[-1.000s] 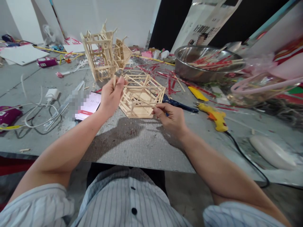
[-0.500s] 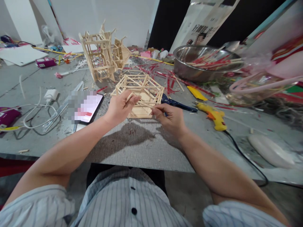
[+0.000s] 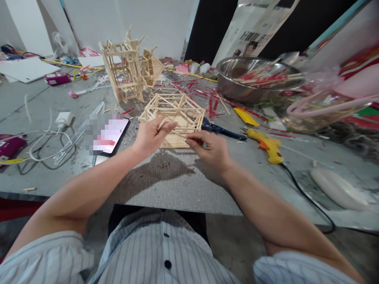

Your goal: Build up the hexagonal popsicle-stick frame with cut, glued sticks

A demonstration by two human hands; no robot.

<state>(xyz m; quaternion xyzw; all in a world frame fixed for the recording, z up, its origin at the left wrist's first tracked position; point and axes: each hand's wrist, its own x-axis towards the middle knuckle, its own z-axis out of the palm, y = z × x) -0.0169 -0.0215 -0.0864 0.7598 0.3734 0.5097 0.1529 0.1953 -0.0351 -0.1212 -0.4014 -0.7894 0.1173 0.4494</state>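
By the wooden frame, left hand and right hand each pinch a thin stick (likely light, brittle; best held near ends).

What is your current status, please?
Left hand and right hand pinching thin sticks. Wooden frame partly behind hands. Navy tool close beside frame.

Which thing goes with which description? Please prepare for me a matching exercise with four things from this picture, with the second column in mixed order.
Things:
1. glue gun
2. phone
3. metal bowl
4. low stick frame

Descriptions:
A. holds red and pale sticks
B. partly hidden behind the left hand and the right hand
C. mostly yellow, with a black cord
D. lying on the table, screen up

Right pairs: 1-C, 2-D, 3-A, 4-B
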